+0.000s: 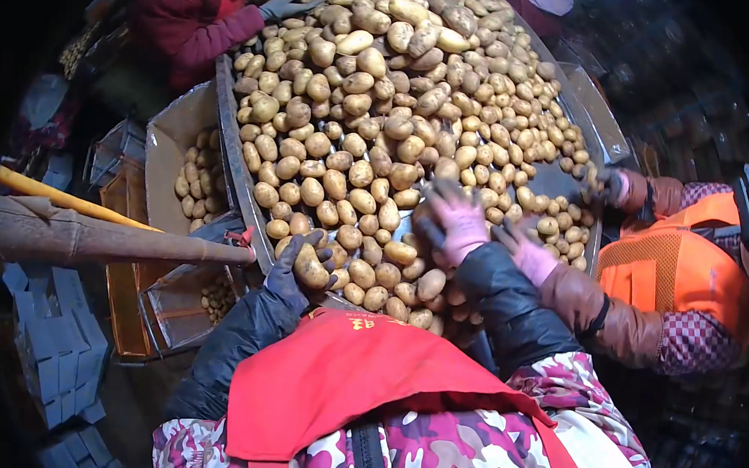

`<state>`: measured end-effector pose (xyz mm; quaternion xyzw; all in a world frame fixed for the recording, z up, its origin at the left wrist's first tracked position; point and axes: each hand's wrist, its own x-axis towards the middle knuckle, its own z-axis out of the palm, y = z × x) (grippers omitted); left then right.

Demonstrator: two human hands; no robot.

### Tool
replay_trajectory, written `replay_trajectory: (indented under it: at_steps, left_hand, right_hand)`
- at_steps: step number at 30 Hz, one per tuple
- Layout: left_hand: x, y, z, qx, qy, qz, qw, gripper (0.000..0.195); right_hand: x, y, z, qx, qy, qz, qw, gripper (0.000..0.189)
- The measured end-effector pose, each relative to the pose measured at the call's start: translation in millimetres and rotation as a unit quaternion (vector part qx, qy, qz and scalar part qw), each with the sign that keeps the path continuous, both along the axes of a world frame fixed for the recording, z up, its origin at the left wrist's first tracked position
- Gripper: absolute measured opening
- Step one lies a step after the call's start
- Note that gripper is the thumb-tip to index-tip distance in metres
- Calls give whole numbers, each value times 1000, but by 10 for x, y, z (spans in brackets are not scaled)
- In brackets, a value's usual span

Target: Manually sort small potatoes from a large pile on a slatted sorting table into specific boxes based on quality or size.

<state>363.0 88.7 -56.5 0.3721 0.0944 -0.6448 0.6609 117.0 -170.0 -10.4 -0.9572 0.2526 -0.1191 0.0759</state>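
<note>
My left hand [286, 274], in a dark glove, is closed around a large potato [311, 267] near the left front corner of the sorting table [241, 152]. My right hand [457, 221], in a pink and dark glove, reaches over the heap of potatoes [354, 149] at the centre front. Motion blurs its fingers, and whether they grip a potato cannot be made out. Just right of it is a co-worker's gloved hand [528, 250], also among the potatoes.
A bamboo pole [123, 236] meets the table's left edge, above cardboard boxes [182, 126] holding potatoes. The co-worker in an orange vest [674, 272] leans in from the right. Another person's gloved hand [292, 5] rests at the far left. Folded cartons [59, 343] are stacked lower left.
</note>
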Motion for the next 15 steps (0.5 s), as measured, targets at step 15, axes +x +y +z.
replay_trajectory:
  at_steps: [15]
  left_hand:
    - [-20,-15,-30,-173,138,-44,974,62]
  right_hand:
    - [1395,547,-103,-11,-43,119,992,60]
